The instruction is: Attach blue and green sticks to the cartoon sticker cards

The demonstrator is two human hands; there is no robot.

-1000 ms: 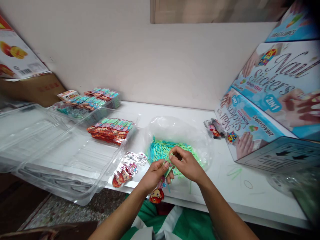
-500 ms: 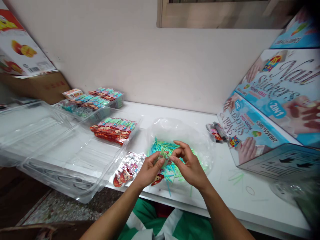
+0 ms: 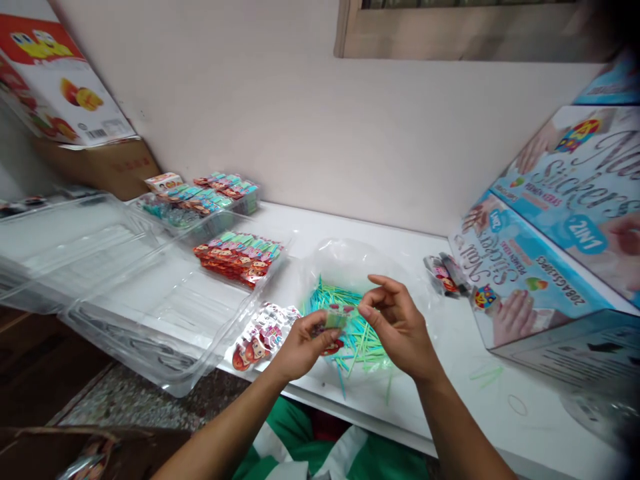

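Observation:
My left hand (image 3: 306,343) is closed on a small clear printed packet (image 3: 336,317) with light green sticks showing in it, the thumb in front. At the packet's right end, my right hand (image 3: 397,323) has its thumb and a finger pinched together, the other fingers curled above. Whether that pinch grips the packet's edge or something small is too fine to see. Under both hands lies a clear plastic bag (image 3: 345,250) of loose green and blue thin sticks (image 3: 357,343). Left of my left hand are flat silver packets (image 3: 263,337) with a red-haired cartoon figure.
On the left stands an open clear plastic box (image 3: 173,370) with filled packets (image 3: 240,257) at its back corner. Another clear tub (image 3: 205,200) of packets is behind it. Nail sticker boxes (image 3: 545,233) rise on the right, beside small dark packets (image 3: 445,275). A rubber band (image 3: 517,405) lies front right.
The view has shifted a little left. The packet in my left hand is now turned flatter, its printed side and green sticks more visible. My right hand remains pinched at its right end.

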